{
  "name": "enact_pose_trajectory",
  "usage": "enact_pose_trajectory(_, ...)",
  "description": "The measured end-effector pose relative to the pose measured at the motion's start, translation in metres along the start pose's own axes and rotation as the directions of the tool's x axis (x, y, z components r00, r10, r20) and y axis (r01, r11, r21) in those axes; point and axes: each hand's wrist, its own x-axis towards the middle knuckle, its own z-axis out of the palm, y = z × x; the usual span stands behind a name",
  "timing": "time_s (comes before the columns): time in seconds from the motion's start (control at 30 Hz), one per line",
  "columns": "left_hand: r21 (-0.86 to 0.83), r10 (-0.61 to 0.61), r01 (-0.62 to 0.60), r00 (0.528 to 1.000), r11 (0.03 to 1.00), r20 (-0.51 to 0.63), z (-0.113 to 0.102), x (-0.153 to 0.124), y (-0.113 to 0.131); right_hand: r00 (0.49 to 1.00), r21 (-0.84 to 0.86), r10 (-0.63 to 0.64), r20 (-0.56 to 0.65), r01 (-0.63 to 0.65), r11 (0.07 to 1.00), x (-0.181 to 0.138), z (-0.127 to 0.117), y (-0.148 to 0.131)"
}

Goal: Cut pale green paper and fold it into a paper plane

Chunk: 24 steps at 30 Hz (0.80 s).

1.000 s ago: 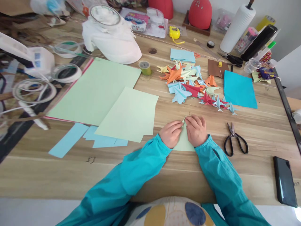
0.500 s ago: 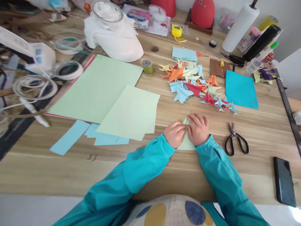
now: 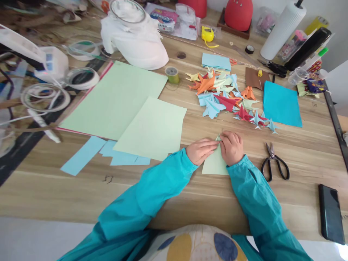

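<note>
Though barely legible, black tabletop writing (image 3: pixel 108 178) (green paper (image 3: pixel 214 164) under both hands (image 3: pixel 201 150) (image 3: pixel 231 148))

- Reads as craft workspace, home or small studio, can't tell which
- Wood-topped worktable (image 3: pixel 108 203), cluttered along back and left
- Paper-craft signs: part-folded green paper (image 3: pixel 214 165), pile of folded-paper figures (image 3: pixel 227 103), larger green sheets (image 3: pixel 152 127), blue strips (image 3: pixel 83 156)
- Tools about: scissors (image 3: pixel 272 156), tape measure (image 3: pixel 207 33), spool (image 3: pixel 173 77), tape roll (image 3: pixel 250 53)
- Everyday bits mixed in: snack-like packets (image 3: pixel 315 86), phone (image 3: pixel 331 214)
</note>
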Motion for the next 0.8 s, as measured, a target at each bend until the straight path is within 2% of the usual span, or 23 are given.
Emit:
enact_pose_trajectory(0.17, 0.013, -0.093, 0.093, 0.996, 0.996, -0.011, -0.001, -0.004, 0.000, 0.998, 0.012, 0.063, 0.027, -0.064, 0.998, -0.002, 0.001, -0.006)
enact_pose_trajectory(0.3, 0.166, -0.161, 0.174, 0.983, 0.971, -0.084, -0.001, -0.007, -0.003, 0.998, 0.005, 0.060, 0.032, -0.061, 0.998, -0.001, 0.000, -0.005)
enact_pose_trajectory(0.47, 0.235, -0.120, 0.121, 0.993, 0.965, -0.020, 0.005, -0.009, 0.007, 0.999, -0.017, 0.044, 0.015, -0.044, 0.999, -0.001, 0.001, -0.006)
enact_pose_trajectory(0.63, 0.292, -0.102, 0.101, 0.995, 0.951, -0.012, 0.018, -0.010, 0.022, 1.000, -0.042, 0.027, 0.004, -0.027, 0.999, -0.001, 0.003, -0.007)
enact_pose_trajectory(0.8, 0.317, -0.098, 0.083, 0.995, 0.945, 0.030, 0.026, -0.014, 0.020, 0.999, -0.038, 0.048, 0.023, -0.047, 0.998, -0.001, 0.001, -0.007)
